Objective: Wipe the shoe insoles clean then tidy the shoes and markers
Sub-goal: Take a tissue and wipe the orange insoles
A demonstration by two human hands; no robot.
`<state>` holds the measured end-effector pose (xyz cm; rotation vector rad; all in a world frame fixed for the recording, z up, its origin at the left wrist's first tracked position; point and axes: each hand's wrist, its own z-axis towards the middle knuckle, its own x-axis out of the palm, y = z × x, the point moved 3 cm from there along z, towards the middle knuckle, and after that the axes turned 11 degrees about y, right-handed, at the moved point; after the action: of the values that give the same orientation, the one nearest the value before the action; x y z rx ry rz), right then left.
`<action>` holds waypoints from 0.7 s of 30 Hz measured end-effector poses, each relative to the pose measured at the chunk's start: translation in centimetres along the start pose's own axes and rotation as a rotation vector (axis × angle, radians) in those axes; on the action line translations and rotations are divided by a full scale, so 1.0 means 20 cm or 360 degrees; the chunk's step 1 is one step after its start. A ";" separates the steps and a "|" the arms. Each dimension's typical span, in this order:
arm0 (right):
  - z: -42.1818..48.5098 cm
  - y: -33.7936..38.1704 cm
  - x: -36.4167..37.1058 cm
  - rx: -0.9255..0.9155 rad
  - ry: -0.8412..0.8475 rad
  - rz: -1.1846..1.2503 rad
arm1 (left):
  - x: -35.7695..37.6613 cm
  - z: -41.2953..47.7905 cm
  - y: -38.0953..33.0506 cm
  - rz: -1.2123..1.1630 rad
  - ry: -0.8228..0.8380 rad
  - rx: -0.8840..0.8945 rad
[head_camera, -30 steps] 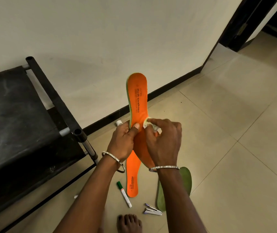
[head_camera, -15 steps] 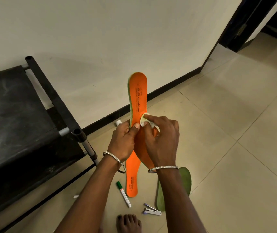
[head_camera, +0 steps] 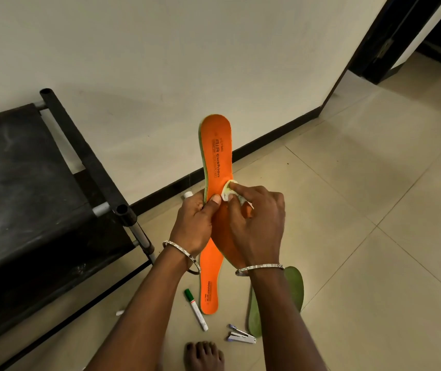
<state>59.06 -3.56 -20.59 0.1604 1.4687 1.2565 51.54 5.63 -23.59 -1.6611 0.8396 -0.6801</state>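
Note:
My left hand (head_camera: 196, 226) grips an orange insole (head_camera: 218, 145) by its left edge and holds it upright, printed side toward me. My right hand (head_camera: 256, 220) pinches a small white wipe (head_camera: 227, 192) and presses it on the insole's middle. A second orange insole (head_camera: 210, 285) lies on the floor below my hands. A green insole (head_camera: 294, 286), underside up, lies partly hidden behind my right forearm. A green-capped white marker (head_camera: 195, 309) rests on the tiles beside the floor insole. A white marker end (head_camera: 188, 194) peeks out behind my left hand.
A black bench with a metal frame (head_camera: 53, 167) stands at the left against the wall. A small stapler (head_camera: 242, 336) lies near my bare foot (head_camera: 204, 354). A white scrap (head_camera: 119, 313) lies under the bench edge. A dark doorway (head_camera: 412, 30) opens at the upper right.
My right hand has slid the wipe a little up and to the left along the insole, toward my left thumb. The left hand keeps the insole in place.

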 end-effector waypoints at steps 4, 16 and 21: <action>0.00 -0.03 -0.02 0.0226 -0.0046 -0.0208 | -0.01 -0.01 -0.01 0.0056 -0.0035 0.0055; 0.00 -0.02 -0.01 0.0117 -0.0014 -0.0166 | -0.01 -0.02 -0.03 0.0002 -0.0045 0.0053; 0.00 -0.10 -0.01 0.0284 0.0072 -0.0261 | -0.04 -0.01 -0.02 -0.0016 -0.0084 -0.0022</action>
<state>60.20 -4.50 -22.01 0.1281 1.5996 1.0028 50.88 6.25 -23.20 -1.6896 0.8004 -0.6363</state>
